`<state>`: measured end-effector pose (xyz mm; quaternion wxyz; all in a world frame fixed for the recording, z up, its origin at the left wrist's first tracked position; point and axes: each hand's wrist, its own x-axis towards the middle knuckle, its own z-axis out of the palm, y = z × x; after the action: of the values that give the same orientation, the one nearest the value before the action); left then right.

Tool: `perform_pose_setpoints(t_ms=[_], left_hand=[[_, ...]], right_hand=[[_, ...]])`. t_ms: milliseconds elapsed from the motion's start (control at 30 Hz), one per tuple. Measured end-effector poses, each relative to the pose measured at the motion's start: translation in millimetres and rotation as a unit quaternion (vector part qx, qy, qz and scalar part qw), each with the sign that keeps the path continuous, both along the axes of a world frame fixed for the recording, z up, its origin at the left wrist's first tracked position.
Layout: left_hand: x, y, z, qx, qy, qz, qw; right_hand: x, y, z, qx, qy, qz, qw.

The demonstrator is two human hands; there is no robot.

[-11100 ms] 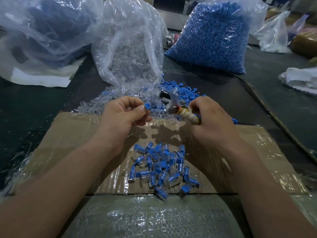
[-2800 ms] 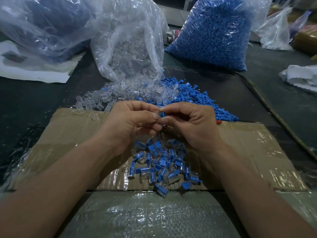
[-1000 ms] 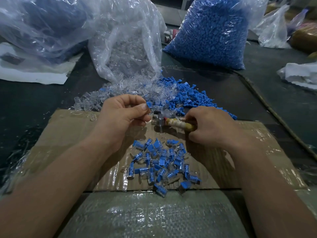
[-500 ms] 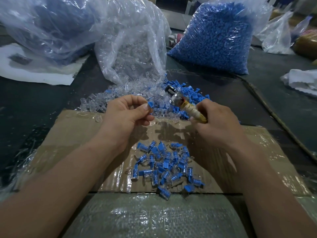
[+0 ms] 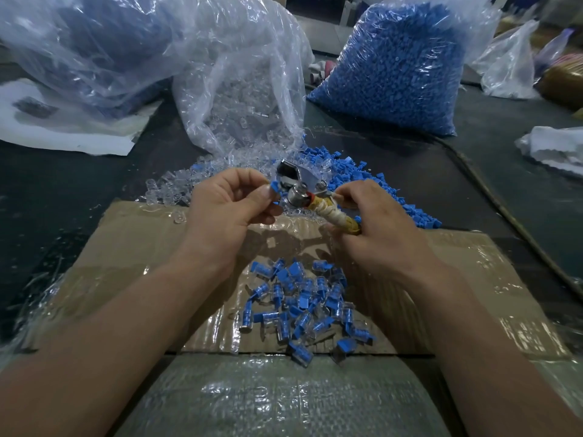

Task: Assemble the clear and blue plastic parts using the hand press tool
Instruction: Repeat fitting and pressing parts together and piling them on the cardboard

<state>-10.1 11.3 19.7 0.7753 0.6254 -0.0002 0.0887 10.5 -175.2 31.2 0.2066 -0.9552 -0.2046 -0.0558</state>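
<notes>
**Blue part at the press head**

Blue part (image 5: 274, 186) sits pinched between thumb and forefinger of the left hand (image 5: 233, 203). It is held in the air above the far edge of the cardboard (image 5: 126, 241), just beside the metal head of the press (image 5: 299, 184). That grip is closed on the part at the very fingertips, probably so that most of it is left exposed for the head to take. Whether a clear piece is already fitted under it is too small to tell.

The right hand (image 5: 375, 228) has its grip wrapped round the bound handle (image 5: 334, 214), with the head pointing away and to the left, toward the part. Holding the tool up rather than resting it seems to let both hands meet halfway, so the part needs only a short move into the head.

Finished pieces (image 5: 303, 304) lie in a loose pile mid-cardboard, right under the hands, likely so each can simply drop when done. Clear parts (image 5: 176, 187) and blue parts (image 5: 362, 178) are heaped on the table (image 5: 63, 184) just past the cardboard's far edge, within easy reach. The clear heap lies at the mouth of the clear bag (image 5: 246, 89). The blue bag (image 5: 397, 67) stands further back, toward the table's far edge.

As I judge it, the step in hand is seating the part before the squeeze. The risk is a skewed seat, or a fingertip caught by the head.
</notes>
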Motion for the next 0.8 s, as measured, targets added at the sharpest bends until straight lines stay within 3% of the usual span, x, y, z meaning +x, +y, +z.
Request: perform_pose_setpoints(t_ms=[800], left_hand=[[-5.1, -6.1, -0.7, 0.042, -0.017, 0.035, 0.998]], right_hand=[[-2.4, 10.1, 5.4, 0.012, 0.078, -0.003, 0.997]])
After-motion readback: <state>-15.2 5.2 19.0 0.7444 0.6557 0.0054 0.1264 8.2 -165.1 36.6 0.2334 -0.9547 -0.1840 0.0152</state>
